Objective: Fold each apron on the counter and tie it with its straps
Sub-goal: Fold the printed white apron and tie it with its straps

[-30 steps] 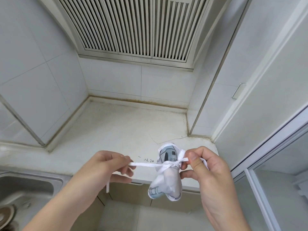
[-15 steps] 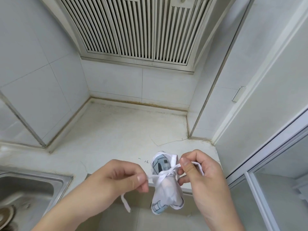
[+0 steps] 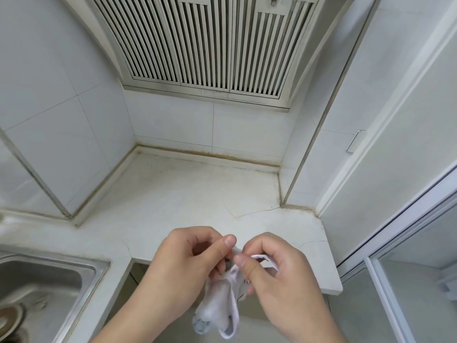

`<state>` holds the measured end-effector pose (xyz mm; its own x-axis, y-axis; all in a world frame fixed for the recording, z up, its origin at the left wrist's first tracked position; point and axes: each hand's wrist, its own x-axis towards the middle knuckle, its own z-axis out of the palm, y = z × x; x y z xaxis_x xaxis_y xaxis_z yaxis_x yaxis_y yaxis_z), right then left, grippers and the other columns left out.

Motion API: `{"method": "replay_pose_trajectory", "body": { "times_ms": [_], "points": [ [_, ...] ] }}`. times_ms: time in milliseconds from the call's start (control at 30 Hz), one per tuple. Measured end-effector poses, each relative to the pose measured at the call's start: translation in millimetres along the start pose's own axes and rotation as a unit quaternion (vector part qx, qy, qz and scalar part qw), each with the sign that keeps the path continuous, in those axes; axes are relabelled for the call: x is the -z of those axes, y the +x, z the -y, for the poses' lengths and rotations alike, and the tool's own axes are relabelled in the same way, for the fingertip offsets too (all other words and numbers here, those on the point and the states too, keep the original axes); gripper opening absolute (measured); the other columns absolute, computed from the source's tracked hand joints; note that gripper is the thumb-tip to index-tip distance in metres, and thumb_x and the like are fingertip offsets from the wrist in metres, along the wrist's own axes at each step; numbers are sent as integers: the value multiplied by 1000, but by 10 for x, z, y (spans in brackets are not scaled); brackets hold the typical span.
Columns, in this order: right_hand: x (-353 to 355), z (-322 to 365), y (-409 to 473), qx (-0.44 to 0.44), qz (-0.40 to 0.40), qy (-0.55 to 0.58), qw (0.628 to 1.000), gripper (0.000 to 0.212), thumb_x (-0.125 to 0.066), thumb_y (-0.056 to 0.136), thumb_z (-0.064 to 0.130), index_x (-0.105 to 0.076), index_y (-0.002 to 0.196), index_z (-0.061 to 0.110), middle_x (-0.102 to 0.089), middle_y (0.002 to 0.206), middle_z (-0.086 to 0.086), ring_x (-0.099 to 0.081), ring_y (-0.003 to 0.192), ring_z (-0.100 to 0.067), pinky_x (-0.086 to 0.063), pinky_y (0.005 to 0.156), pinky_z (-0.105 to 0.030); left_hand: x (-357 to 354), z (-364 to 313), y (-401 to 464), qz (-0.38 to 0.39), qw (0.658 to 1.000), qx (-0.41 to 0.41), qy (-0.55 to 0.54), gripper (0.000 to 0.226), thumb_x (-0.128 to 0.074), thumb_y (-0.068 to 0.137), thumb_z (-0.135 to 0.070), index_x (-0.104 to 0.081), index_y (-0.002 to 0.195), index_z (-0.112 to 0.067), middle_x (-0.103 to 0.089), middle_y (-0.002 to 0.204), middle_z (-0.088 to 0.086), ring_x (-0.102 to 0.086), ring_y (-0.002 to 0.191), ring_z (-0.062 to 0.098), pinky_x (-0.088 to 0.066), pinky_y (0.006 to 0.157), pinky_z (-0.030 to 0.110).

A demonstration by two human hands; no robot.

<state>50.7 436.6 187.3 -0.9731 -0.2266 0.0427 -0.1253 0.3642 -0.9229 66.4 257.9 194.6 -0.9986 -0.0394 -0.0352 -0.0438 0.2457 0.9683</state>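
Item: folded apron [image 3: 220, 310], white, bundled small, hanging between and below both hands, off the front edge of the table [image 3: 188, 201]. Left hand [image 3: 188, 263] is pinching at the knot; right hand [image 3: 277, 271] is gripping a strap [image 3: 265, 259] looping just above its fingers. Handling advice: pull both strap ends evenly outward, keeping the bundle compressed so that the knot is seating tight.
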Motion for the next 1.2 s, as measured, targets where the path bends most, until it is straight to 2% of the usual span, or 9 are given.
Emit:
{"method": "replay_pose_trajectory", "body": {
  "times_ms": [233, 333, 400, 567, 700, 800, 900, 1033, 1200],
  "points": [
    [1, 10, -18, 37, -2, -2, 999, 22, -87, 82, 13, -72, 69, 22, -70, 92, 6, -69, 74, -20, -56, 65, -39, 33, 18, -8, 152, 975, 14, 159, 27, -54, 104, -21, -67, 80, -22, -67, 75, -3, -56, 67, 10, -47, 67, 32],
    [-38, 37, -26, 58, -2, -15, 998, 27, -88, 79, 10, -68, 63, 20, -67, 97, 9, -64, 68, -15, -45, 60, -18, 26, -31, -40, 218, 966, 11, 138, 27, -50, 103, -15, -62, 79, -19, -52, 68, -7, -42, 66, 8, -37, 62, 26],
    [-71, 39, -13, 68, -27, -26, 997, 28, -90, 76, 13, -67, 62, 20, -66, 101, 9, -58, 62, -15, -40, 58, -17, 27, -26, -31, 248, 966, 14, 69, 19, -55, 102, -19, -67, 89, -13, -54, 76, 11, -44, 73, 15, -38, 68, 32],
    [-96, 56, 20, 67, -49, 22, 996, 26, -87, 79, 7, -72, 69, 25, -67, 93, 6, -63, 66, -20, -50, 55, -30, 27, 103, -2, 207, 978, 4, -2, 28, -66, 99, -34, -74, 91, -8, -57, 76, 14, -49, 74, 20, -40, 74, 38],
    [55, 30, 9, 9, 64, 96, 993, 29, -66, 96, -2, -75, 99, 26, -71, 93, -1, -69, 70, -18, -55, 60, -32, 78, 119, 4, 170, 984, 31, -38, 33, -58, 96, -37, -77, 79, -16, -67, 72, 0, -58, 68, 13, -45, 72, 28],
    [113, 7, 0, 12, 84, 58, 995, 30, -67, 92, -7, -76, 89, 21, -69, 85, -3, -71, 70, -18, -55, 62, -28, 117, 111, 0, 179, 982, 42, -44, 38, -57, 96, -39, -73, 74, -12, -67, 73, 1, -59, 71, 14, -43, 73, 22],
    [105, 5, 26, 41, 77, 13, 996, 27, -68, 90, -8, -70, 78, 16, -68, 81, -3, -71, 71, -21, -55, 62, -31, 119, 127, -6, 193, 979, 54, -36, 41, -57, 96, -42, -76, 82, -9, -70, 78, 7, -59, 73, 18, -42, 78, 32],
    [84, -30, 48, 79, 117, -52, 989, 27, -59, 93, -7, -58, 82, 18, -63, 85, 0, -64, 78, -24, -54, 71, -47, 153, 127, 6, 201, 976, 51, -70, 36, -61, 97, -37, -80, 92, -6, -73, 82, 13, -64, 78, 21, -45, 83, 41],
    [150, -49, 36, 68, 138, -10, 988, 15, -54, 91, 6, -57, 85, 20, -61, 78, 0, -58, 71, -18, -51, 73, -41, 190, 203, -17, 173, 968, 52, -177, 26, -67, 97, -18, -78, 99, 6, -73, 87, 26, -71, 81, 29, -53, 81, 36]
  ]
}}
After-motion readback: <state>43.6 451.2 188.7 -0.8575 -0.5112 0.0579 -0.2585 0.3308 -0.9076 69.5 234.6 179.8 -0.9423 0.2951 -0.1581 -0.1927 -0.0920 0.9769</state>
